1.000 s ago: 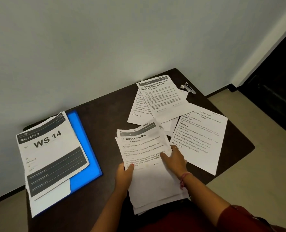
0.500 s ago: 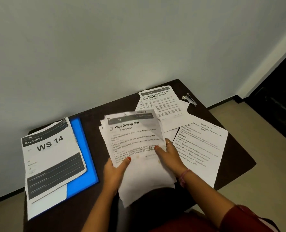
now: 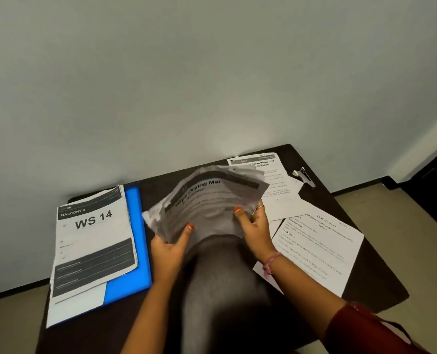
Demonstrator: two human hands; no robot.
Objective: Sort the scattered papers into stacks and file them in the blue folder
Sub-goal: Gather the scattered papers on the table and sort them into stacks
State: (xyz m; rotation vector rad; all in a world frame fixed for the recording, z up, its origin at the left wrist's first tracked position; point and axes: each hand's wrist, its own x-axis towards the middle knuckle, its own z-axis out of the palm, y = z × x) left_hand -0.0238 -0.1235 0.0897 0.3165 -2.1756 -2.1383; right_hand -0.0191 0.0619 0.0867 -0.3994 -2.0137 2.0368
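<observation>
Holding a loose stack [image 3: 207,203] off the table [image 3: 225,302] between both hands: left hand [image 3: 170,247] pinching the near left corner, thumb on top, other fingers hidden beneath; right hand [image 3: 254,232] gripping the near right edge, fingers [image 3: 237,213] curled over the top sheet. Stack blurred, sheets fanned and uneven beyond the fingers, far edge drooping and unsupported.

Likely about to be squared up, judging from the lifted, tilted hold. Risks from here:
- Gripped only along the near edge, so lower sheets could slide out forward and scatter again
- Fanned corners could crease or tear if tapped down hard
- Far edge hanging over the sheets [image 3: 268,185] beyond the right fingers, so could snag or drag them toward the stapler [image 3: 304,176]
- Single sheet [image 3: 319,249] right of the right wrist, easily swept off by the forearm

Folder [image 3: 135,241] left of the left fingers, closed, with the "WS 14" pile [image 3: 94,238] on it; pile overhanging the near edge, so a knock could tip it off
</observation>
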